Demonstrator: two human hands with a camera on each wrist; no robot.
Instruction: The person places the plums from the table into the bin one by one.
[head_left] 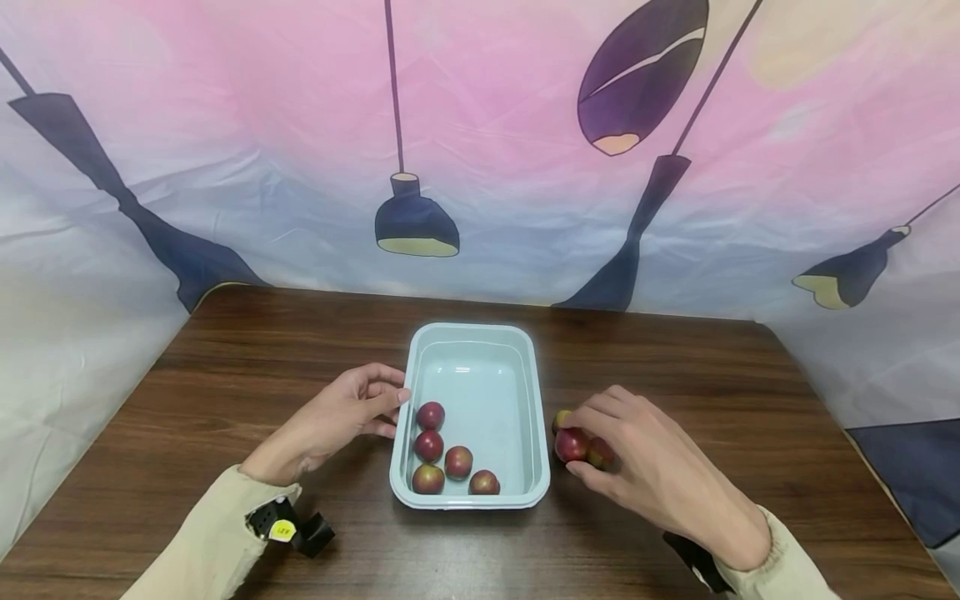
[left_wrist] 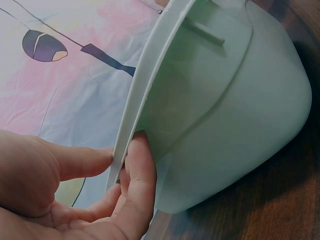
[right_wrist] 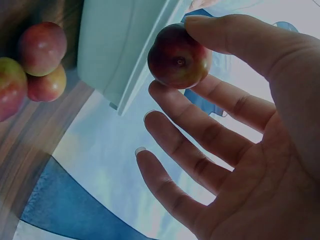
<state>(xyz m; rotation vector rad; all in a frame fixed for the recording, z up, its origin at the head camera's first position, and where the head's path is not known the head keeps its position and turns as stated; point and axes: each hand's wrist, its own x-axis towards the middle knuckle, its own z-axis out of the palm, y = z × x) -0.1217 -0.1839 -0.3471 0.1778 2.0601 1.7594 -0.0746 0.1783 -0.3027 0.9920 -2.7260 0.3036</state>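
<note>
A pale blue rectangular tray (head_left: pixel 487 383) stands on the table with several red and yellow-red plums (head_left: pixel 458 462) gathered at its near left. My left hand (head_left: pixel 341 417) pinches the tray's left rim (left_wrist: pixel 127 130), thumb on the upper side and fingers below. To the right of the tray, my right hand (head_left: pixel 645 454) holds a dark red plum (right_wrist: pixel 179 57) between thumb and fingertips, the other fingers spread. Below it, more plums (right_wrist: pixel 42 48) lie close together on the table, partly covered by that hand in the head view.
The dark wood table (head_left: pixel 315 333) runs back to a hanging cloth (head_left: pixel 300 208) printed with lamps. A black device (head_left: pixel 288 527) is strapped at the left wrist, and another dark one (head_left: pixel 697 560) shows at the right wrist.
</note>
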